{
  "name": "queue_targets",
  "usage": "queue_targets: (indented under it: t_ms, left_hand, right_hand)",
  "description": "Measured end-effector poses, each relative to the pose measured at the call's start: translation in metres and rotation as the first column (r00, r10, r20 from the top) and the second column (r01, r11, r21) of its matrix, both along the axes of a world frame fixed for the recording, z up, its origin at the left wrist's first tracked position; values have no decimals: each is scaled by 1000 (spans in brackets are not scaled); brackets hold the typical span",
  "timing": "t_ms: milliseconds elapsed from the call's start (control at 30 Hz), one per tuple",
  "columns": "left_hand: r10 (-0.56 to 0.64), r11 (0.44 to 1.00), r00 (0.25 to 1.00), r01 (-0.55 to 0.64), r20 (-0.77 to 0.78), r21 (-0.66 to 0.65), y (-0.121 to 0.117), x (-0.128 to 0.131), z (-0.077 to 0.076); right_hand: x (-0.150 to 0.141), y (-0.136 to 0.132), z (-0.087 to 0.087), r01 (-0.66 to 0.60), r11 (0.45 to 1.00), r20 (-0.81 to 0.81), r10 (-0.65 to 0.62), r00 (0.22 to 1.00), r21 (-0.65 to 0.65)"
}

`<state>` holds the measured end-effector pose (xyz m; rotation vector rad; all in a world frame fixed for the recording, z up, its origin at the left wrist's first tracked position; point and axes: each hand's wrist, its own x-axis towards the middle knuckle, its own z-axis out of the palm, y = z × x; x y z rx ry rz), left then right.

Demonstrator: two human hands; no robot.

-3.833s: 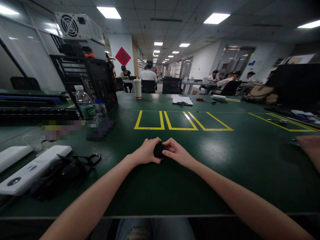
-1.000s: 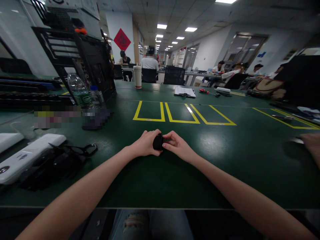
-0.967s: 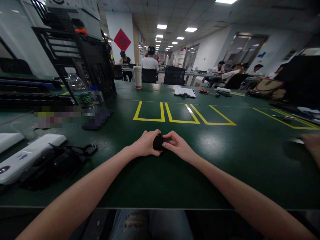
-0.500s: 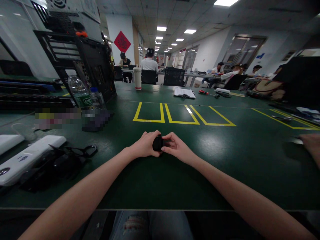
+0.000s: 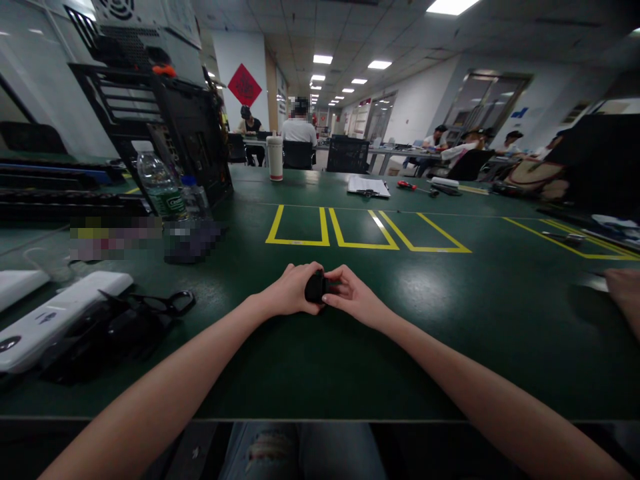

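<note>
Between my hands, just above or on the green table (image 5: 310, 373), is a small black object (image 5: 315, 287); its kind cannot be made out. My left hand (image 5: 293, 290) wraps round its left side, thumb below and fingers above. From the right, my right hand (image 5: 353, 297) pinches at its right end with thumb and fingertips. The fingers hide part of the object, and whether a separate piece sits in the right fingertips is unclear. Yellow tape outlines (image 5: 364, 246) mark the table beyond my hands.
At left lie black-framed glasses (image 5: 175, 303), a white device (image 5: 65, 313) and a water bottle (image 5: 157, 180) beside a black computer frame (image 5: 190, 133). Farther back are a cup (image 5: 275, 158), a clipboard (image 5: 369, 186) and a red screwdriver (image 5: 407, 185). Another person's hand (image 5: 625, 290) is at the right edge.
</note>
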<state>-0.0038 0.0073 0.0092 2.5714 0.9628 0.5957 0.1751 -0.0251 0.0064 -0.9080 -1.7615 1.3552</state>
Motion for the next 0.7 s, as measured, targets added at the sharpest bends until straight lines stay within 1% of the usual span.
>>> queue_targets:
  t_ms: [100,233,300,400,467,600,700]
  left_hand:
    - [-5,1000,1000,5,10,8,0,0,0]
    - [11,1000,1000,-11,1,-2,0,0,-1]
    - [22,1000,1000,-22,-1,9,0,1,-2]
    - [33,999,999,-33,1,32,1,1,-3]
    - [36,999,999,-36,1,34,1,1,-4]
    - [25,999,1000,-25,10,29,0,0,-3]
    - [20,1000,1000,-20,9,19,0,0,-2]
  right_hand:
    - [-1,2,-2,24,1000,-4,-24,1000,19]
    - [-1,4,-4,68,997,36,-69,997,26]
    - [-1,3,-3,52,999,40,-52,998,6]
    - [0,2,-2,-5,1000,-2,5,1000,-12]
    - [1,1,-1,-19,1000,-22,19,1000,-16]
    - [-1,3,-3,26,1000,-26,-25,999,13]
    - [-2,4,-5,69,997,5,-69,998,24]
